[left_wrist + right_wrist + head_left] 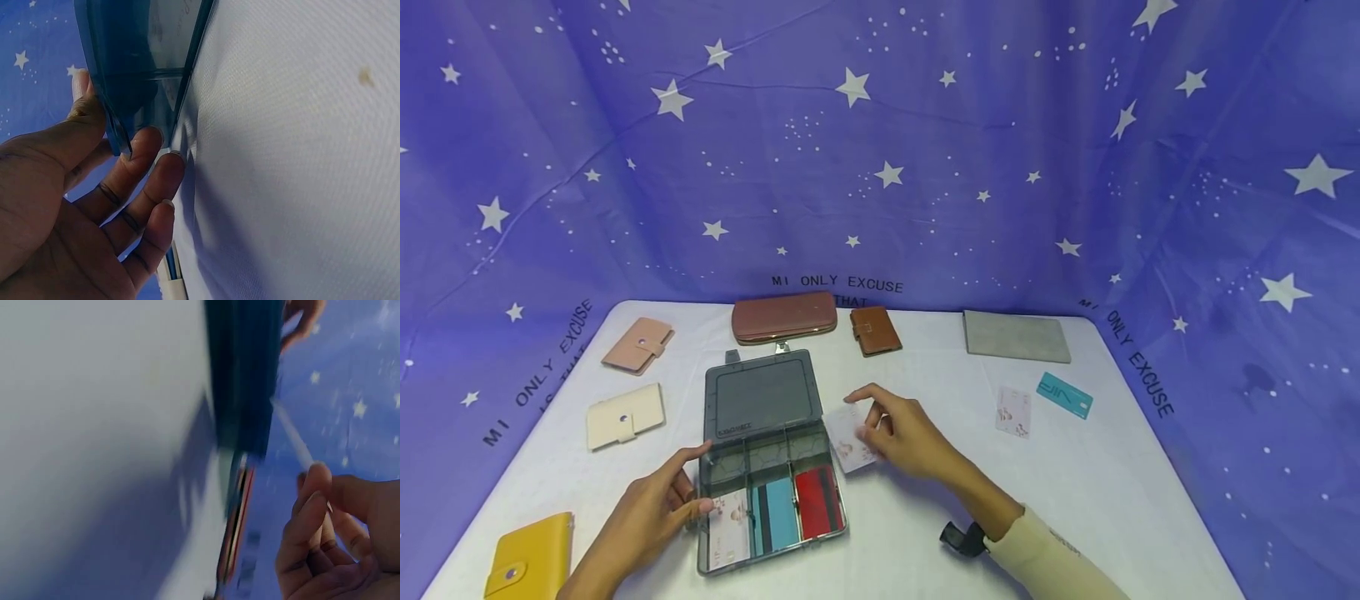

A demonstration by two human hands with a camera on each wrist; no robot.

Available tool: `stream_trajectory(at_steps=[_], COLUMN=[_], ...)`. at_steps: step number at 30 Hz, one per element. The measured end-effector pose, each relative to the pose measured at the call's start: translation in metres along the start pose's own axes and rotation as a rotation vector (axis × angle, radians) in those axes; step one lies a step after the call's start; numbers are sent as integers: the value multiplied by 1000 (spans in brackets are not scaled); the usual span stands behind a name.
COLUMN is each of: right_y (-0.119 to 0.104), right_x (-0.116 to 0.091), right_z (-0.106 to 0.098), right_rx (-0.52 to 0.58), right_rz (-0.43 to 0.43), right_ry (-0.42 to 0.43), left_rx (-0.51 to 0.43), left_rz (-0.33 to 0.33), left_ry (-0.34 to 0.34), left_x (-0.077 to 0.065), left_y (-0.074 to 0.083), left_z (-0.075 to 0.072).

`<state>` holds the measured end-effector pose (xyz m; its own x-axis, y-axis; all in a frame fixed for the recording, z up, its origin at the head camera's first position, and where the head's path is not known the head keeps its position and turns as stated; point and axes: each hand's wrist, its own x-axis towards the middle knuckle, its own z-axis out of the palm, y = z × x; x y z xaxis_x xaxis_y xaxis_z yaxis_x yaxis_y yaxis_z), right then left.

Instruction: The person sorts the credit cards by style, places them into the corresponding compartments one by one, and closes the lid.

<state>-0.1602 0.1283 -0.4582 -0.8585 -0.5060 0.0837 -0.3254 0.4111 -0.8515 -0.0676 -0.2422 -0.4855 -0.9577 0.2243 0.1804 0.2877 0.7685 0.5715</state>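
A translucent grey card storage box [829, 546] lies with its lid [765, 395] folded back. Its front compartments hold a floral white card [728, 533], a teal card [780, 518] with a dark stripe and a red card [812, 504]. My left hand [651, 517] grips the box's left side, thumb over the rim; in the left wrist view its fingers [142, 147] touch the outer wall. My right hand [910, 437] pinches another pale floral card [844, 440] beside the box's back right corner. Edge-on, that card [292, 434] appears tilted in the right wrist view.
Right of the box lie a floral card [1013, 412] and a teal card [1064, 395]. Behind are a maroon wallet [784, 317], a brown card holder [876, 331] and a grey wallet [1017, 337]. Pink [638, 344], cream [625, 417] and yellow [533, 554] card holders lie left.
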Motion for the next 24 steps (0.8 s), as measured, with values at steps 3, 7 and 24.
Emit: stream_trajectory(at_steps=[3,7,24], right_y=[-15,-32,-62], right_x=[4,7,17], right_z=[23,54,126], right_rx=[108,175,-204], right_rz=[4,3,15], right_ry=[-69,-156,-179], left_rx=[-2,-6,5], left_rz=[-6,-4,16], left_ry=[-2,4,8], left_x=[0,0,-1], left_y=[0,0,-1], left_z=[0,-1,0])
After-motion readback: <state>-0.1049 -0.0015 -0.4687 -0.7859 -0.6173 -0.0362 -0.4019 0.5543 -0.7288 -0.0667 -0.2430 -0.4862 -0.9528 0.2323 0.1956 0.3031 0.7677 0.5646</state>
